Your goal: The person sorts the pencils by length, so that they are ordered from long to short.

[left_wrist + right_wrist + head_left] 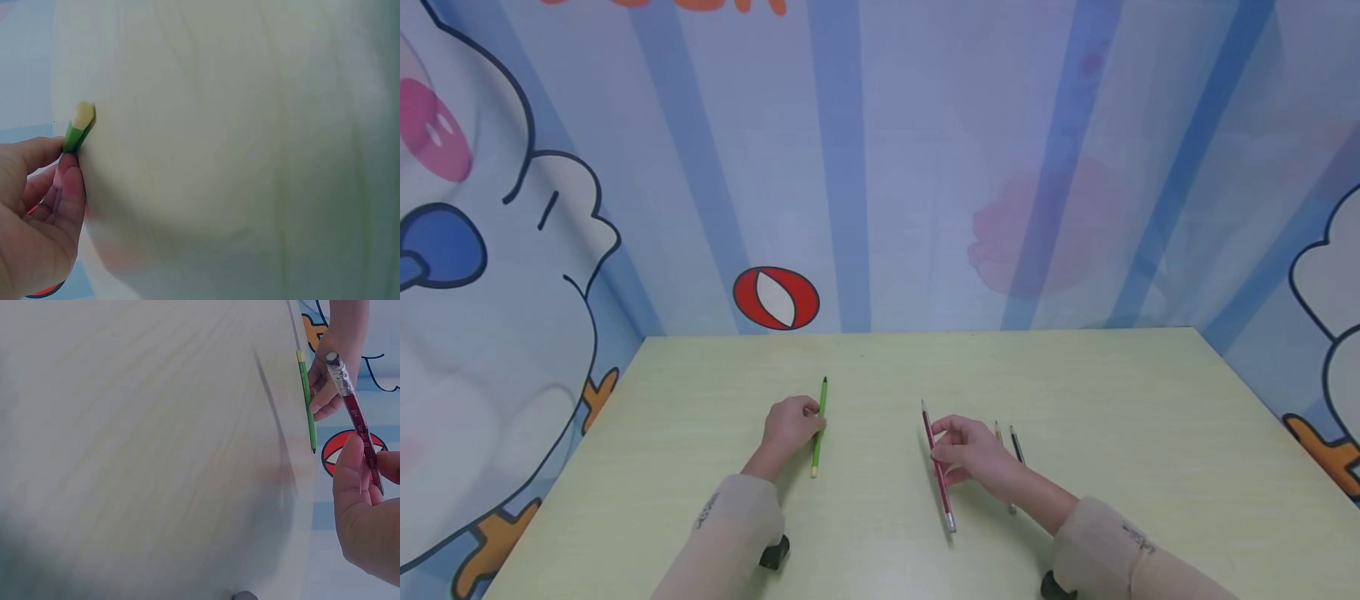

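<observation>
A green pencil is pinched by the left hand, its dark tip pointing away from the person. The left wrist view shows the yellowish end of the green pencil above the thumb and fingers of the left hand. My right hand pinches a dark red pencil with a silver end toward the person. In the right wrist view the red pencil stands tilted between the fingertips of the right hand, with the left hand and green pencil beyond.
Behind the right hand, a dark pencil and a tan-tipped pencil lie on the pale table, partly hidden by the hand and forearm. A blue striped backdrop with cartoon figures stands along the table's back and sides.
</observation>
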Tool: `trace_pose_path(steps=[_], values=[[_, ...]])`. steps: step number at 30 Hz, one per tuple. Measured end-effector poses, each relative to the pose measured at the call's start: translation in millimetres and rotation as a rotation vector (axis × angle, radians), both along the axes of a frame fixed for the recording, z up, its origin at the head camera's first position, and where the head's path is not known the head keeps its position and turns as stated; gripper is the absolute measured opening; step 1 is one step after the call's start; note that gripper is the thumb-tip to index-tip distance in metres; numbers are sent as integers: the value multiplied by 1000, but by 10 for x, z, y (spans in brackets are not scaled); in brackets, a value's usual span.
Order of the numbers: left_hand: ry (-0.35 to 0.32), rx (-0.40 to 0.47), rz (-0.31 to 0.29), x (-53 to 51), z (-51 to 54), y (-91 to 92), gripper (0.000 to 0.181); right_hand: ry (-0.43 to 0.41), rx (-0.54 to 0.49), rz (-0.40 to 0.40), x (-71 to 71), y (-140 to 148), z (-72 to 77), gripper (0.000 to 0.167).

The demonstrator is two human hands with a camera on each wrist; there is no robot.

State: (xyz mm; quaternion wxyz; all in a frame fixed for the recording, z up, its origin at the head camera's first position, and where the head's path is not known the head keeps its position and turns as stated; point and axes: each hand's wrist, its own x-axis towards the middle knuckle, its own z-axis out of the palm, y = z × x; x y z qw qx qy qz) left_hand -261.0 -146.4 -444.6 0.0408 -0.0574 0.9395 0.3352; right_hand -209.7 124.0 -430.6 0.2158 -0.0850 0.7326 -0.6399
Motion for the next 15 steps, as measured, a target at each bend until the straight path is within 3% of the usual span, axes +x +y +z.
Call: trace_pose_path(steps=[8,15], values=[[21,19,4,-3,-39,-23,23,14,-13,-13,-44,-93,92,37],[-3,50,13,8,-18,-24,25,12,-19,-52,-191,-275,202,35]])
